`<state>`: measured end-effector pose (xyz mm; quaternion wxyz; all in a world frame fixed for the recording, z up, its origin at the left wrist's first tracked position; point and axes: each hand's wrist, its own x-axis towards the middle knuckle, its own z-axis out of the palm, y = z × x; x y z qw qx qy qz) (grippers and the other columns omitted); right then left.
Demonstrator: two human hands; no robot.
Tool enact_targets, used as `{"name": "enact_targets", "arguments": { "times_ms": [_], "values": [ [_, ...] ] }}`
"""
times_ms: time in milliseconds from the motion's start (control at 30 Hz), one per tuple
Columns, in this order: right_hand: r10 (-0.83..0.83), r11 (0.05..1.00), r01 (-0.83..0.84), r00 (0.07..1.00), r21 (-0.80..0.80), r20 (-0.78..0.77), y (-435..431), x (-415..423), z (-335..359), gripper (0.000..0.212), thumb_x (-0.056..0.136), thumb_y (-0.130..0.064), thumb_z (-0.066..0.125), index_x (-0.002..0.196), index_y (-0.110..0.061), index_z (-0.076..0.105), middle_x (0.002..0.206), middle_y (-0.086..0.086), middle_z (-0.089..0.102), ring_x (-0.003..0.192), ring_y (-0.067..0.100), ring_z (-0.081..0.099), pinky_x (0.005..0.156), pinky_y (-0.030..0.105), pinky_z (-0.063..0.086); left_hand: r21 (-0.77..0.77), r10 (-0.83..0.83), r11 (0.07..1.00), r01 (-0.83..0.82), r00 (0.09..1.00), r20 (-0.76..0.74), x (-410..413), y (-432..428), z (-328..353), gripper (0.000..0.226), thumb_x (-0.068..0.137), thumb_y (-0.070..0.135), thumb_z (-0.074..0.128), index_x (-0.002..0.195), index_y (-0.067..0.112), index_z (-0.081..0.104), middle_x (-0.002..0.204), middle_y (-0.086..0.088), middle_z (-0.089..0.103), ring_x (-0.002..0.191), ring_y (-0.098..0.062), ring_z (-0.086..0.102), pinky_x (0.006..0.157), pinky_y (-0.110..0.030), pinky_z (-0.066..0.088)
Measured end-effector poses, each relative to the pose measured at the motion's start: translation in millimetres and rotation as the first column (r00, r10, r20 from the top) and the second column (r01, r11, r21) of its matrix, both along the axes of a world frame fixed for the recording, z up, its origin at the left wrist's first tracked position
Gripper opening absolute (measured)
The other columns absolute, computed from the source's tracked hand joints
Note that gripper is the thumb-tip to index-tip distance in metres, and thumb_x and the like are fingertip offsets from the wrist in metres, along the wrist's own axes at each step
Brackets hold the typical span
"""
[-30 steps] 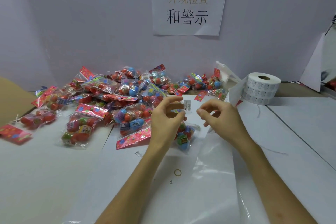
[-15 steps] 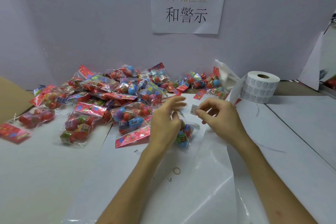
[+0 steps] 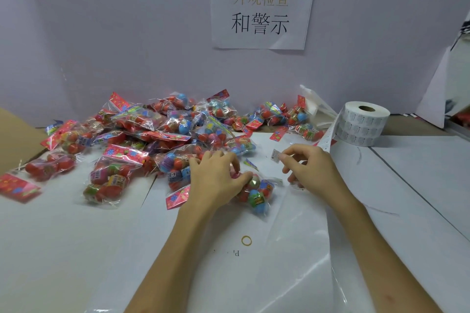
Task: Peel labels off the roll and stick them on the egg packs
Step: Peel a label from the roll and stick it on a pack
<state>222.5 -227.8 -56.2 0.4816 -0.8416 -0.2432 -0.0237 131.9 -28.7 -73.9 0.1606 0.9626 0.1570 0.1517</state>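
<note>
With the right hand pinching one peeled label between thumb and forefinger tip, other fingers loosely curled, carry that label down toward seven o'clock onto the egg pack. Lay one edge first, then smooth across to avoid creases or bubbles in the slack film. Better to choose a flat stretch of wrapper than a fold, and to touch only the label's corner to spare the glue. Label in the air for now, apart from the pack, at ten o'clock of the fingertips. Something small and white under the lower fingers, too small to tell. As for the left hand: curled over the pack's left end, gripping it and pinning it to the table; worth drawing the film taut there before contact. Farther out, a backing strip rising from behind the right knuckles to the label roll at one o'clock. Beyond the left hand, from nine to twelve o'clock, the heap of egg packs; at six o'clock, a rubber band.
</note>
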Motion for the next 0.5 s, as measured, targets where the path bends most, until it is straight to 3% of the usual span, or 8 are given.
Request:
{"name": "enact_targets", "arguments": {
  "times_ms": [133,200,233,300,433,500],
  "values": [
    [-0.008,1.000,0.008,1.000,0.004,-0.008,0.8,0.7,-0.4,0.008,0.096,-0.029,0.067,0.090,-0.027,0.071,0.071,-0.004,0.072,0.056,0.015,0.071,0.054,0.030,0.053,-0.149,-0.041,0.987,0.067,0.984,0.173,-2.2,-6.1,3.4,0.022,0.090,0.046,0.071,0.077,0.035,0.056,0.088,0.017,0.063,0.092,-0.010,0.051,0.086,-0.037,0.030],
    [-0.016,1.000,0.016,1.000,0.014,-0.007,0.9,0.8,0.2,0.006,0.097,-0.025,0.066,0.092,-0.027,0.071,0.072,-0.004,0.072,0.055,0.014,0.070,0.053,0.028,0.051,-0.300,-0.036,0.947,0.117,0.964,0.262,-1.9,-7.4,3.8,0.021,0.091,0.036,0.073,0.077,0.034,0.058,0.082,0.017,0.064,0.080,-0.003,0.058,0.082,-0.031,0.046],
    [-0.021,1.000,0.021,1.000,0.023,0.002,0.9,0.5,0.6,0.006,0.097,-0.024,0.066,0.093,-0.026,0.071,0.072,-0.004,0.072,0.055,0.014,0.070,0.053,0.026,0.050,-0.373,-0.020,0.918,0.137,0.953,0.303,-1.8,-8.4,4.6,0.020,0.091,0.033,0.074,0.078,0.032,0.059,0.082,0.017,0.065,0.075,-0.002,0.061,0.073,-0.024,0.052],
    [-0.030,0.998,0.029,0.999,0.051,0.025,0.3,0.0,1.9,0.006,0.097,-0.021,0.066,0.096,-0.025,0.070,0.075,-0.002,0.073,0.055,0.014,0.069,0.050,0.022,0.049,-0.449,0.031,0.880,0.152,0.927,0.374,-2.2,-10.7,6.8,0.018,0.092,0.031,0.073,0.080,0.029,0.060,0.082,0.014,0.066,0.072,0.000,0.064,0.056,-0.012,0.049],
    [0.026,0.990,-0.039,0.995,0.138,0.097,-0.3,-5.3,7.5,0.015,0.097,-0.017,0.066,0.107,-0.028,0.067,0.077,0.000,0.072,0.059,0.015,0.069,0.051,0.028,0.056,-0.561,0.119,0.808,0.182,0.882,0.456,1.0,-10.6,8.9,0.014,0.097,0.026,0.069,0.087,0.017,0.064,0.090,0.007,0.070,0.085,-0.005,0.068,0.061,-0.012,0.054],
    [0.073,0.972,-0.103,0.987,0.209,0.146,-1.1,-9.0,10.6,0.021,0.097,-0.014,0.066,0.108,-0.032,0.066,0.076,0.000,0.071,0.059,0.018,0.069,0.052,0.028,0.057,-0.687,0.187,0.690,0.228,0.860,0.474,1.5,-10.1,11.5,0.014,0.097,0.023,0.069,0.087,0.014,0.066,0.091,0.001,0.071,0.088,-0.010,0.069,0.064,-0.015,0.055]
  ]
}}
